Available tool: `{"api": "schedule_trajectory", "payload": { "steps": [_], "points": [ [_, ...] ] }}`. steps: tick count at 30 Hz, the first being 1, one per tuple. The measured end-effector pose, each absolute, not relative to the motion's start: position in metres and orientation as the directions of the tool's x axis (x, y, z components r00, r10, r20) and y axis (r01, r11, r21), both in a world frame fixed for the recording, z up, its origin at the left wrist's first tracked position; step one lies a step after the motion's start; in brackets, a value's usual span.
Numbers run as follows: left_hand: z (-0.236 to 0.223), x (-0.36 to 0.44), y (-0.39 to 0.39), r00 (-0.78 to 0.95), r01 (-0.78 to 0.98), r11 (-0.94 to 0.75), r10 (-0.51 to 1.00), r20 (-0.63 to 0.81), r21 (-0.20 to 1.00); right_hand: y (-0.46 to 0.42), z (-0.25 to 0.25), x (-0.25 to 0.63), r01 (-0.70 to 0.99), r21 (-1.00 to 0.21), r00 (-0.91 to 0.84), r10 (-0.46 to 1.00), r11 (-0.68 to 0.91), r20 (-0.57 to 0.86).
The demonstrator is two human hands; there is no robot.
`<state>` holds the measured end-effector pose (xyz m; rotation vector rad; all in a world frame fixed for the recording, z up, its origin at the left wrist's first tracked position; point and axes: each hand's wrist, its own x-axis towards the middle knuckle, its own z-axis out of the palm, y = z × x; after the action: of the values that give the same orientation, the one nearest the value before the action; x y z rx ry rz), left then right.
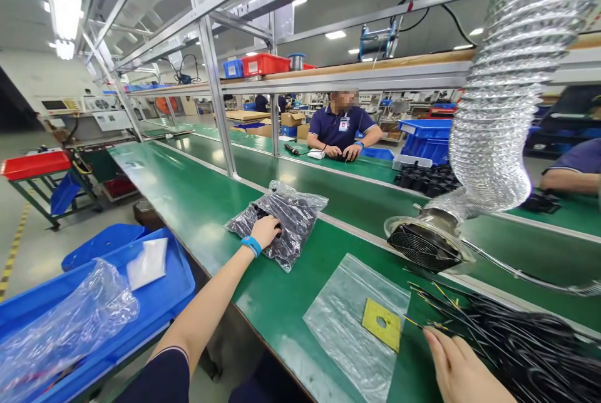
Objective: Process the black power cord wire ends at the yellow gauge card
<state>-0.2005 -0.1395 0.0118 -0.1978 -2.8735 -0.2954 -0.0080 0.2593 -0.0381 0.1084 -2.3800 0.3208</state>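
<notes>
My left hand (265, 232), a blue band on its wrist, reaches into the mouth of a clear plastic bag (300, 215) filled with small dark parts. Its fingers are curled, and the tips are hidden among the parts, so what they hold does not show. At the lower right my right hand (462, 368) pinches a black cable near its end, where thin coloured wires (413, 322) stick out. Beside that hand lies a large bundle of black cables (526, 340). A yellow square pad (381, 324) with a centre hole rests on a flat clear zip bag (347, 309).
A fume extractor fan (425, 243) on a silver flexible duct (498, 90) stands behind the cables. Metal uprights (218, 90) carry a shelf above the green bench (188, 190). Blue bins (178, 265) sit at left. Across the bench a person (342, 121) works; another person's arm (573, 171) shows right.
</notes>
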Motion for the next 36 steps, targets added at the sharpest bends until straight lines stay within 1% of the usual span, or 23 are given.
{"api": "schedule_trajectory", "payload": {
  "steps": [2, 3, 5, 9, 11, 14, 19, 21, 24, 26, 28, 31, 34, 35, 36],
  "points": [
    [0.010, -0.202, -0.143, -0.959, 0.166, 0.956, 0.100, 0.264, 0.240, 0.247, -0.033, -0.007, -0.173, -0.161, -0.745, -0.022, 0.972, 0.667],
    [0.009, -0.202, -0.144, -0.959, 0.164, 0.948, 0.089, 0.268, 0.271, 0.243, -0.031, -0.006, -0.187, -0.163, -0.750, -0.033, 0.969, 0.661],
    [0.005, -0.204, -0.148, -0.960, 0.154, 0.931, 0.061, 0.274, 0.332, 0.238, -0.026, -0.005, -0.230, -0.221, -0.774, -0.040, 0.948, 0.632],
    [-0.004, -0.207, -0.152, -0.953, 0.149, 0.897, 0.018, 0.302, 0.417, 0.230, -0.021, -0.009, -0.286, -0.408, -0.832, -0.014, 0.867, 0.555],
    [-0.007, -0.208, -0.153, -0.948, 0.156, 0.875, 0.002, 0.320, 0.457, 0.225, -0.021, -0.015, -0.304, -0.472, -0.850, -0.011, 0.828, 0.527],
    [-0.009, -0.208, -0.155, -0.950, 0.172, 0.850, 0.008, 0.314, 0.498, 0.220, -0.022, -0.021, -0.329, -0.518, -0.857, -0.020, 0.790, 0.515],
    [-0.008, -0.209, -0.158, -0.959, 0.174, 0.832, 0.023, 0.282, 0.526, 0.227, -0.029, -0.011, -0.342, -0.543, -0.845, 0.001, 0.767, 0.534],
    [-0.007, -0.210, -0.158, -0.963, 0.163, 0.834, 0.019, 0.268, 0.527, 0.230, -0.029, -0.005, -0.338, -0.514, -0.862, -0.041, 0.788, 0.504],
    [-0.004, -0.210, -0.157, -0.967, 0.147, 0.841, 0.011, 0.256, 0.520, 0.232, -0.025, 0.000, -0.332, -0.422, -0.902, -0.154, 0.844, 0.403],
    [0.000, -0.208, -0.157, -0.961, 0.142, 0.854, -0.001, 0.275, 0.500, 0.232, -0.021, 0.001, -0.327, -0.371, -0.915, -0.193, 0.869, 0.353],
    [0.005, -0.205, -0.159, -0.946, 0.144, 0.880, -0.012, 0.325, 0.453, 0.233, -0.019, 0.000, -0.323, -0.359, -0.919, -0.200, 0.875, 0.340],
    [0.016, -0.200, -0.163, -0.923, 0.156, 0.927, 0.012, 0.386, 0.342, 0.236, -0.021, -0.001, -0.322, -0.409, -0.913, -0.166, 0.854, 0.373],
    [0.029, -0.194, -0.163, -0.906, 0.141, 0.962, 0.031, 0.423, 0.232, 0.239, -0.025, -0.001, -0.264, -0.464, -0.912, -0.062, 0.845, 0.405],
    [0.034, -0.191, -0.160, -0.892, 0.142, 0.965, 0.027, 0.451, 0.223, 0.241, -0.026, -0.002, -0.230, -0.473, -0.914, -0.022, 0.851, 0.405],
    [0.039, -0.188, -0.154, -0.875, 0.157, 0.957, 0.021, 0.484, 0.242, 0.242, -0.027, -0.002, -0.195, -0.477, -0.916, 0.014, 0.857, 0.400]
  ]
}}
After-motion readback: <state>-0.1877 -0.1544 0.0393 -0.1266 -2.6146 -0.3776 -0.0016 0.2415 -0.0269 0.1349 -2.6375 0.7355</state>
